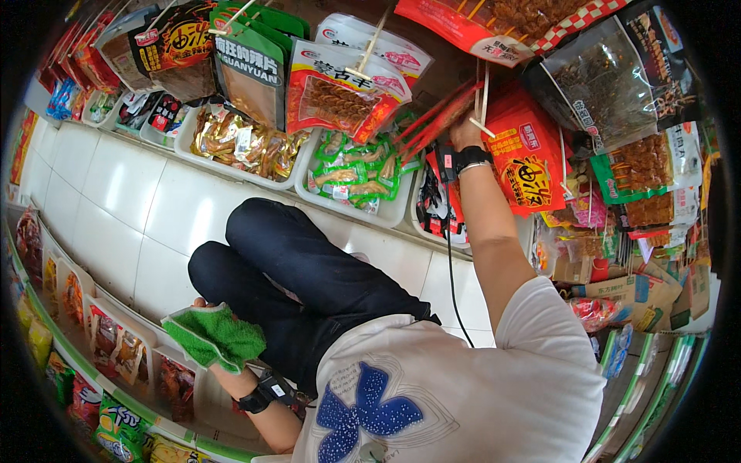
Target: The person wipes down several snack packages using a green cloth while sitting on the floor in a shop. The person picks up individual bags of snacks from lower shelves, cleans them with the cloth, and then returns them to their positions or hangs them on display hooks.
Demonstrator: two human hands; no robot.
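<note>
My left hand is at the lower left beside my knees, closed on a green cloth with a pale edge that drapes over most of the fingers. My right hand reaches in among red snack packets hanging on hooks; its fingers are hidden behind the packets and a white hook. Several red packets just left of that hand are seen edge-on and look blurred. Both wrists wear black straps with small devices, and a cable hangs from the right one.
White trays of wrapped snacks line the shelf under the hanging packs. Another shelf with tubs curves along the lower left. Cardboard boxes stand at the right. White floor tiles show beside my knees.
</note>
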